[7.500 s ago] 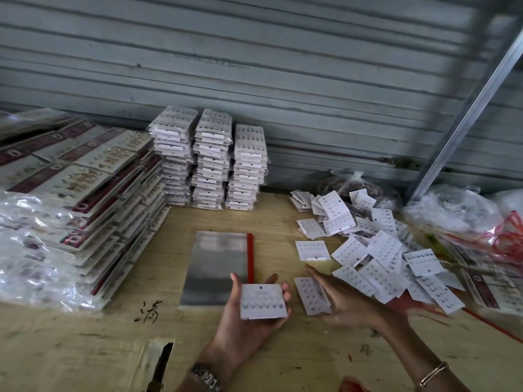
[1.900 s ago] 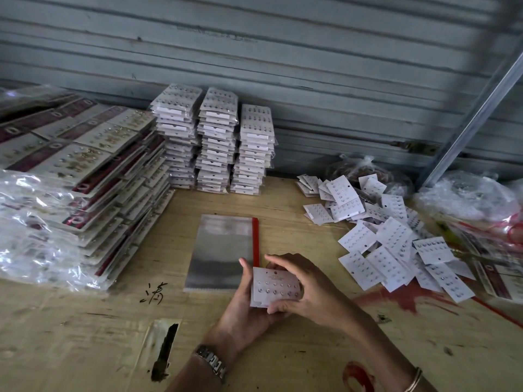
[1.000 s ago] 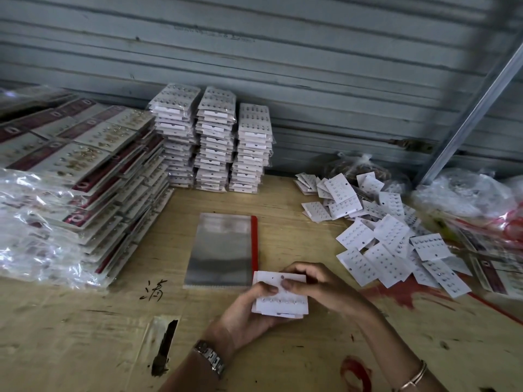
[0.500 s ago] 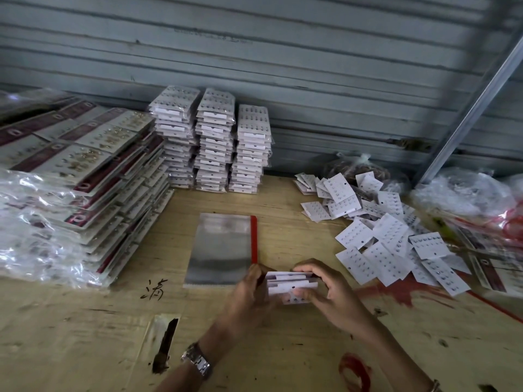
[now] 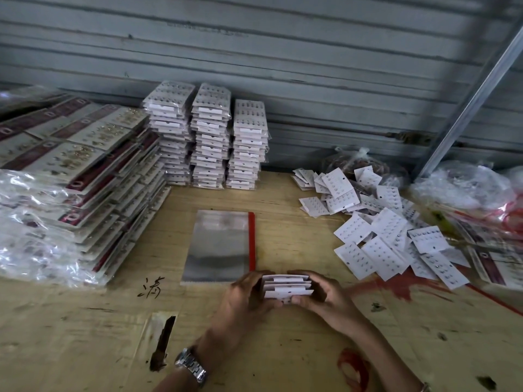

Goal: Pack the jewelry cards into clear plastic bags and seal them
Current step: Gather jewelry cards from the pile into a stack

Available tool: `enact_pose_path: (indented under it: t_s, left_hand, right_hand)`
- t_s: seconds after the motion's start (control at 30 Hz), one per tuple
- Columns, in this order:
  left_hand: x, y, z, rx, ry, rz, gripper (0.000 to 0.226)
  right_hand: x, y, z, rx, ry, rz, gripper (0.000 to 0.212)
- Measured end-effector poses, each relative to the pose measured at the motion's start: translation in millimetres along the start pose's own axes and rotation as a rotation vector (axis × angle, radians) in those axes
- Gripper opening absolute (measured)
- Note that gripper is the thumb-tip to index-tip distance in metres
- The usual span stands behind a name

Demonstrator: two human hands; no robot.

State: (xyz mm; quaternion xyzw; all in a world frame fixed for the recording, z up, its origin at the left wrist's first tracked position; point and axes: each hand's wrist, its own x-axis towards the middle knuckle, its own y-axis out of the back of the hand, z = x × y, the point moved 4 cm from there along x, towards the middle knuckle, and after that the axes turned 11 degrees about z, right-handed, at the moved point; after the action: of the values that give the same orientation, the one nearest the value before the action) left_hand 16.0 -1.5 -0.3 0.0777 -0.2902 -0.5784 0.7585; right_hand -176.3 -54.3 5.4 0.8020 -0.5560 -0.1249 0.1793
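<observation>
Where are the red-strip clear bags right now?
The clear bags lie flat on the table at the head view's centre, just beyond the left hand, left of the loose cards.

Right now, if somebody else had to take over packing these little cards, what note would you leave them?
Left hand and right hand both grip a small stack of jewelry cards, squaring its edges.
Clear bags with the red strip lie flat just behind the hands.
Done: three tall stacks of bagged cards at the back.
Left: slip this stack into a bag, seal it, then work through the loose cards heaped on the right.
</observation>
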Motion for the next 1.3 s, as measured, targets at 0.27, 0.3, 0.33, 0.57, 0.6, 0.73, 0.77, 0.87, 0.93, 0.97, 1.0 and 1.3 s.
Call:
enact_pose_path:
  t_s: [0.27, 0.3, 0.33, 0.57, 0.6, 0.73, 0.77, 0.87, 0.93, 0.97, 1.0, 1.3]
  left_hand:
    - [-0.1, 0.4, -2.8, -0.02, -0.048, 0.015, 0.046]
    - [0.0, 0.4, -2.5, -0.029, -0.042, 0.013, 0.045]
    - [0.0, 0.4, -2.2, -0.036, -0.044, 0.016, 0.045]
    - [-1.5, 2.2, -2.5, 0.029, -0.051, -0.016, 0.06]
    - [-0.8, 3.5, -1.8, 0.072, -0.045, -0.025, 0.068]
    - [6.9, 23.0, -0.8, 0.115, -0.003, 0.145, 0.057]
    - [10.5, 31.2, -2.0, 0.172, -0.043, 0.247, 0.045]
    - [18.1, 46.1, -11.7, 0.414, -0.072, 0.369, 0.017]
    - [19.7, 46.5, -20.2, 0.454, 0.004, 0.297, 0.016]
    - [19.6, 45.4, -22.9, 0.456, 0.031, 0.274, 0.015]
    - [20.3, 43.8, -23.8, 0.466, 0.061, 0.26, 0.017]
    - [28.3, 39.3, -32.5, 0.479, 0.164, 0.252, 0.038]
  right_hand:
    - [4.8, -1.4, 3.2, -0.006, 0.01, -0.007, 0.055]
    - [5.0, -1.5, 3.9, -0.007, 0.007, 0.002, 0.055]
    - [5.1, -1.4, 4.1, -0.006, 0.01, 0.012, 0.054]
    - [4.6, -1.0, -4.7, 0.017, 0.062, 0.049, 0.04]
    - [4.7, -0.3, -5.6, 0.034, 0.063, 0.056, 0.04]
    - [7.1, 6.5, -6.7, 0.109, 0.056, 0.096, 0.044]
    - [7.5, 8.4, -6.3, 0.124, 0.054, 0.105, 0.046]
    - [7.3, 11.7, -5.4, 0.154, 0.046, 0.122, 0.048]
    - [6.9, 11.9, -4.4, 0.177, 0.032, 0.132, 0.049]
    - [6.9, 11.7, -4.1, 0.187, 0.025, 0.137, 0.049]
    - [6.6, 11.3, -4.0, 0.196, 0.024, 0.138, 0.049]
    - [4.7, 4.7, -13.9, 0.255, 0.011, 0.122, 0.043]
